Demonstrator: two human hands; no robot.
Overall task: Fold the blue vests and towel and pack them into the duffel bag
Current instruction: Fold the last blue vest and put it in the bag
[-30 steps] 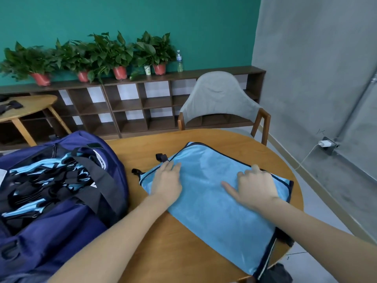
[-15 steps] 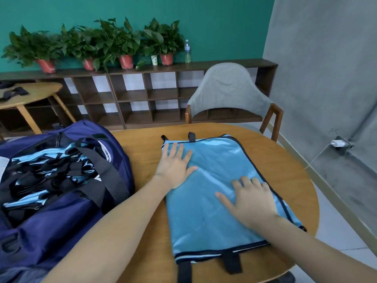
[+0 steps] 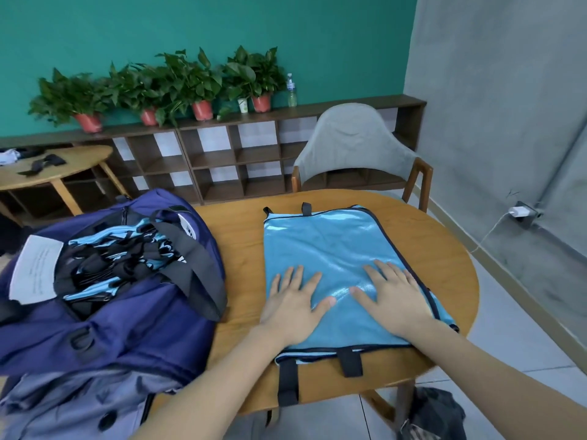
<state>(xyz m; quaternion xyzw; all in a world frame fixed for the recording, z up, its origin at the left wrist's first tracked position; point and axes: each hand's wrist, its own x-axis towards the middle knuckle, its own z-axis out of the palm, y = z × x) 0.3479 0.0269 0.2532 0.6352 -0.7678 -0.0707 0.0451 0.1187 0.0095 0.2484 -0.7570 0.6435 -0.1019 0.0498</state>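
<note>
Both hands are being pressed flat on the blue vest [image 3: 333, 258], the left hand [image 3: 293, 308] near its left edge and the right hand [image 3: 395, 300] beside its right edge, fingers straight and spread, nothing being gripped. The vest is being held spread on the round wooden desk [image 3: 444, 249], probably so that the slippery cloth is being kept from sliding and its layers are being smoothed before a fold is made. It is being seen as a rough rectangle of thin, shiny mesh-like fabric, edged with dark piping along the right side. Short black straps [image 3: 351, 362] are hanging from the near hem, over the desk edge, and small black tabs are sticking out at the far hem.

Just to the left, the duffel bag [image 3: 133, 325] is being kept open on the desk, well within reach, presumably so folded pieces can be dropped straight in. Its navy cloth looks soft and slumped, with broad grey handles [image 3: 193, 274] lying across the mouth. Inside, more blue fabric with black straps [image 3: 104, 258] is being stored in a loose tangle, and a white label [image 3: 35, 271] is lying at the left rim. No towel can be picked out with certainty.
</note>
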